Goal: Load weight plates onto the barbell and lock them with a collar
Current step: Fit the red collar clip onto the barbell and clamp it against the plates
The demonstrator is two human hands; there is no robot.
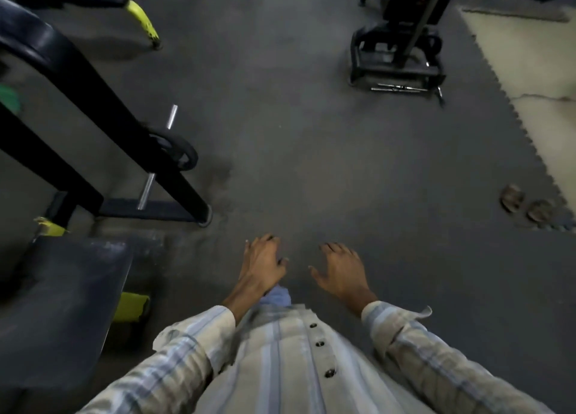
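Observation:
A black weight plate (176, 152) hangs on a chrome peg (171, 116) of a black rack frame (103, 102) at the left. A second bare chrome peg (146, 191) sticks out lower on the same frame. My left hand (261, 265) and my right hand (341, 273) hover side by side in front of my body, fingers spread, both holding nothing, well to the right of the plate. No barbell sleeve or collar is plainly visible; a short chrome bar (399, 88) lies on the floor by a far machine.
A dark padded bench (62, 304) with yellow parts stands at the lower left. A black machine base (396, 55) sits at the top right. A pair of sandals (526, 203) lies at the edge of the grey rubber mat (311, 164).

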